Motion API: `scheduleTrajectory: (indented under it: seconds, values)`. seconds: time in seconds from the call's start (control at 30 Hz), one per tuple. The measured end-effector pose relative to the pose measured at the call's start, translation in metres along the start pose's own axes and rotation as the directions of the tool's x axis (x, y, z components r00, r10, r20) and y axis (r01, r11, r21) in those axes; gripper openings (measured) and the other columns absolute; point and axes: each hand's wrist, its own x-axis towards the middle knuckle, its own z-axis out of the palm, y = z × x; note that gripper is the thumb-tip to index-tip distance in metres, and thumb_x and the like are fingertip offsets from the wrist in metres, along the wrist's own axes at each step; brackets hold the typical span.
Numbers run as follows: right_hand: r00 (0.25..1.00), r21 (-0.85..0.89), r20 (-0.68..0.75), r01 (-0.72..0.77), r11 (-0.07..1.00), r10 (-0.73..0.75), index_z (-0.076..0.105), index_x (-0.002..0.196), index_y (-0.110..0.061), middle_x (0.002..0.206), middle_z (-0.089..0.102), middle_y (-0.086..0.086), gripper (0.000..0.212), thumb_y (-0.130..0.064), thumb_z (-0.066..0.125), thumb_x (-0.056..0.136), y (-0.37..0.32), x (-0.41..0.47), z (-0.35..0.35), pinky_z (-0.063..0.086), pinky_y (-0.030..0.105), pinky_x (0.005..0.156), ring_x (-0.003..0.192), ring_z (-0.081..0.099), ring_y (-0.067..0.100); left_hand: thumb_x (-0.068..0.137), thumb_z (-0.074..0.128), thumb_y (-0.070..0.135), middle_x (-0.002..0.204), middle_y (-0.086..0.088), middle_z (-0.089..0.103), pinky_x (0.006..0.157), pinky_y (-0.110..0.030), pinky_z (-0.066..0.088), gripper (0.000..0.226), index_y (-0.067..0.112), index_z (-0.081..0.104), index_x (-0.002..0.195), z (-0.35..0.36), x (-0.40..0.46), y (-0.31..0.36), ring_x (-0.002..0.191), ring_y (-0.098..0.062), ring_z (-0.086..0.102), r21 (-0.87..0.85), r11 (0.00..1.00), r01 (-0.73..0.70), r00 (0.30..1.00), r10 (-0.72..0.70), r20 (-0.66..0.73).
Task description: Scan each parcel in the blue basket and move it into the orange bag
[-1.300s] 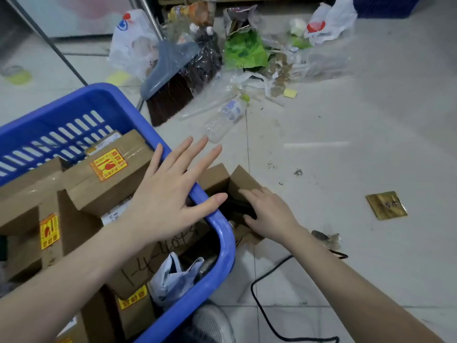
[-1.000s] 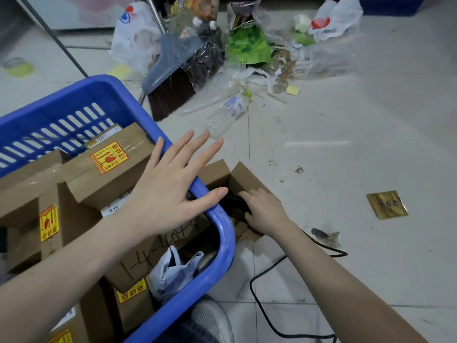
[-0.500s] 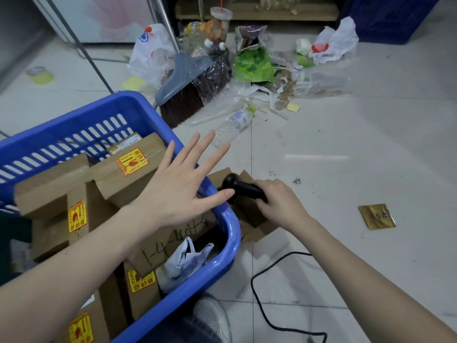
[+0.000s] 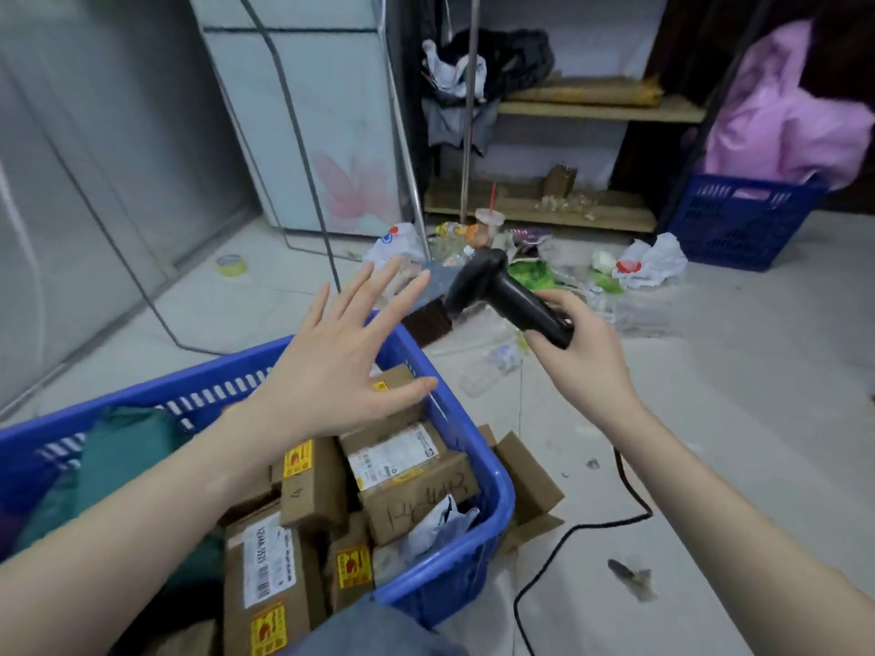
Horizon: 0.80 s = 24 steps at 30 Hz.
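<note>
The blue basket [image 4: 478, 551] sits low on the left, packed with several brown cardboard parcels [image 4: 407, 471] bearing yellow stickers and white labels. My left hand [image 4: 341, 362] hovers above the basket's far rim with the fingers spread and straight, holding nothing. My right hand [image 4: 582, 366] grips the handle of a black barcode scanner [image 4: 502, 295], lifted above the floor to the right of the basket, its head pointing left. The scanner's black cable [image 4: 573, 532] trails down to the floor. No orange bag is in view.
An open cardboard box [image 4: 530, 480] lies on the floor against the basket's right side. A litter pile with a broom [image 4: 431, 305], bottles and plastic bags spreads ahead. A second blue crate [image 4: 738, 220] and wooden shelves [image 4: 587, 111] stand at the back.
My right hand has pulled the scanner out of the open box beside the basket and raised it up. The camera has tilted upward. My left hand stays spread over the basket.
</note>
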Motion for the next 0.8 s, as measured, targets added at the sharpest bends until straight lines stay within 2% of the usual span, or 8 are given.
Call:
scheduleTrajectory:
  seconds: [0.1, 0.23, 0.3, 0.37, 0.5, 0.57, 0.7, 0.8]
  values:
    - [0.999, 0.118, 0.011, 0.035, 0.992, -0.036, 0.058, 0.112, -0.030, 0.086, 0.061, -0.017, 0.033, -0.011, 0.063, 0.085, -0.051, -0.003, -0.001, 0.042, 0.011, 0.060, 0.074, 0.057, -0.001, 0.075, 0.032, 0.079, 0.161, 0.011, -0.006, 0.117, -0.042, -0.002, 0.087, 0.054, -0.022, 0.139, -0.037, -0.023, -0.009, 0.149, -0.013, -0.004, 0.001, 0.998, 0.058, 0.997, -0.058, -0.046]
    - [0.992, 0.296, 0.097, 0.045, 0.954, -0.077, 0.060, 0.107, -0.031, 0.094, 0.067, -0.006, 0.037, -0.004, 0.066, 0.082, -0.110, -0.016, 0.007, 0.048, 0.023, 0.061, 0.065, 0.060, 0.004, 0.074, 0.034, 0.077, 0.162, 0.005, 0.009, 0.119, -0.037, 0.008, 0.091, 0.050, -0.020, 0.143, -0.080, -0.055, -0.025, 0.149, -0.013, 0.007, -0.064, 0.978, 0.199, 0.978, -0.202, -0.047]
    - [0.982, 0.367, 0.159, 0.039, 0.930, -0.103, 0.060, 0.109, -0.026, 0.097, 0.068, -0.001, 0.037, -0.001, 0.066, 0.082, -0.136, -0.025, 0.012, 0.047, 0.017, 0.056, 0.065, 0.062, 0.001, 0.078, 0.050, 0.073, 0.160, 0.004, 0.019, 0.116, -0.033, 0.020, 0.098, 0.042, -0.009, 0.150, -0.100, -0.070, -0.031, 0.146, -0.013, 0.020, -0.263, 0.914, 0.310, 0.945, -0.325, -0.017]
    - [0.965, 0.418, 0.219, 0.039, 0.907, -0.142, 0.060, 0.106, -0.029, 0.097, 0.068, -0.001, 0.039, 0.000, 0.067, 0.082, -0.160, -0.036, 0.018, 0.049, 0.015, 0.057, 0.070, 0.064, -0.001, 0.073, 0.056, 0.072, 0.157, 0.004, 0.027, 0.112, -0.031, 0.027, 0.101, 0.042, -0.003, 0.150, -0.118, -0.085, -0.035, 0.140, -0.012, 0.032, -0.514, 0.774, 0.370, 0.910, -0.414, 0.032]
    - [0.917, 0.474, 0.342, 0.020, 0.880, -0.205, 0.059, 0.109, -0.031, 0.100, 0.069, -0.004, 0.038, -0.005, 0.069, 0.083, -0.195, -0.056, 0.037, 0.055, 0.022, 0.065, 0.081, 0.067, 0.004, 0.073, 0.051, 0.071, 0.146, 0.013, 0.038, 0.110, -0.036, 0.034, 0.088, 0.054, 0.005, 0.146, -0.151, -0.119, -0.046, 0.121, -0.007, 0.053, -0.697, 0.624, 0.354, 0.893, -0.447, 0.054]
    - [0.877, 0.481, 0.408, 0.029, 0.876, -0.253, 0.059, 0.113, -0.029, 0.103, 0.069, -0.005, 0.039, -0.007, 0.069, 0.083, -0.209, -0.065, 0.048, 0.057, 0.025, 0.069, 0.086, 0.067, 0.006, 0.078, 0.054, 0.064, 0.143, 0.013, 0.040, 0.110, -0.032, 0.033, 0.077, 0.057, 0.012, 0.142, -0.159, -0.137, -0.052, 0.116, -0.002, 0.055, -0.721, 0.610, 0.329, 0.899, -0.437, 0.040]
    - [0.791, 0.459, 0.532, 0.031, 0.888, -0.303, 0.055, 0.116, -0.031, 0.107, 0.063, -0.002, 0.047, -0.001, 0.068, 0.082, -0.235, -0.083, 0.072, 0.058, 0.030, 0.066, 0.088, 0.068, 0.014, 0.088, 0.063, 0.042, 0.127, 0.005, 0.056, 0.099, -0.021, 0.046, 0.045, 0.049, 0.038, 0.126, -0.162, -0.171, -0.067, 0.106, -0.008, 0.062, -0.764, 0.598, 0.243, 0.890, -0.451, -0.071]
    - [0.741, 0.409, 0.598, 0.045, 0.912, -0.305, 0.052, 0.119, -0.033, 0.106, 0.060, 0.002, 0.053, 0.002, 0.064, 0.081, -0.247, -0.093, 0.093, 0.058, 0.030, 0.065, 0.085, 0.066, 0.017, 0.080, 0.063, 0.049, 0.120, 0.011, 0.059, 0.090, -0.024, 0.048, 0.047, 0.051, 0.045, 0.124, -0.158, -0.193, -0.082, 0.105, -0.007, 0.060, -0.736, 0.624, 0.262, 0.871, -0.481, -0.097]
